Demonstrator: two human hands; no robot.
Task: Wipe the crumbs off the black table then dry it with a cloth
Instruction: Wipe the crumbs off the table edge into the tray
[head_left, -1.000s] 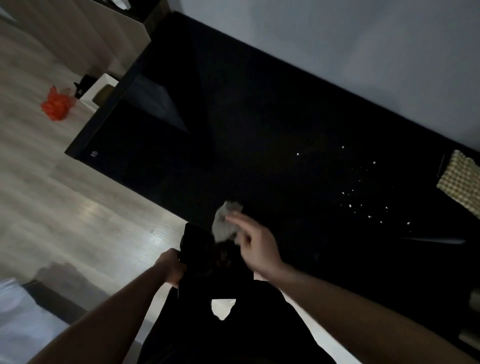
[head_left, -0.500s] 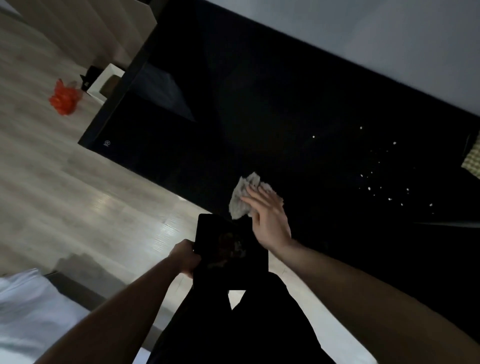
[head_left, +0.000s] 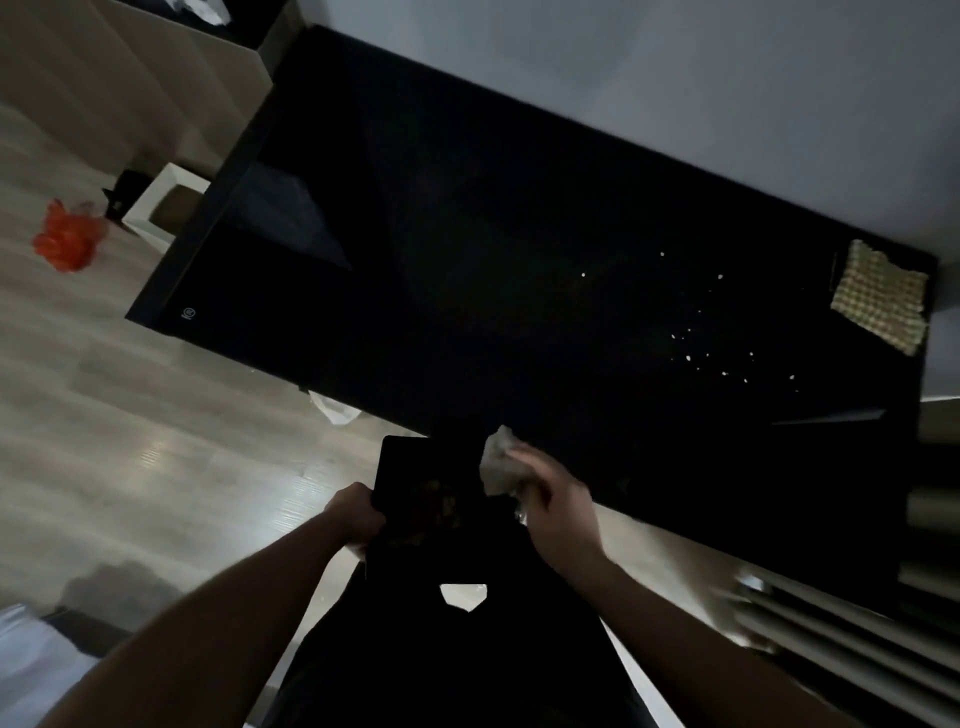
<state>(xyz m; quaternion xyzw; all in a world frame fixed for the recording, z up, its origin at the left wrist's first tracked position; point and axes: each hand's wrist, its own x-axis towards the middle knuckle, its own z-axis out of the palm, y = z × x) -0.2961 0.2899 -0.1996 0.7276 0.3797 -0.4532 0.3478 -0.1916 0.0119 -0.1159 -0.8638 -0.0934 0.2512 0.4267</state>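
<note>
Gripping crumpled tissue (head_left: 500, 460), right hand (head_left: 558, 501) meets flat black tray (head_left: 415, 478).

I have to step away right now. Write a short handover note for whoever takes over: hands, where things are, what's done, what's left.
Left hand grips a black tray held at the table's near edge; some debris lies in it.
Right hand holds a crumpled wipe at that edge, beside the tray.
Done: the near part of the table looks free of crumbs.
Left: white crumbs lie scattered on the right part; sweep them into the tray.
Then dry the table with the checkered cloth, which lies at the far right corner.
</note>
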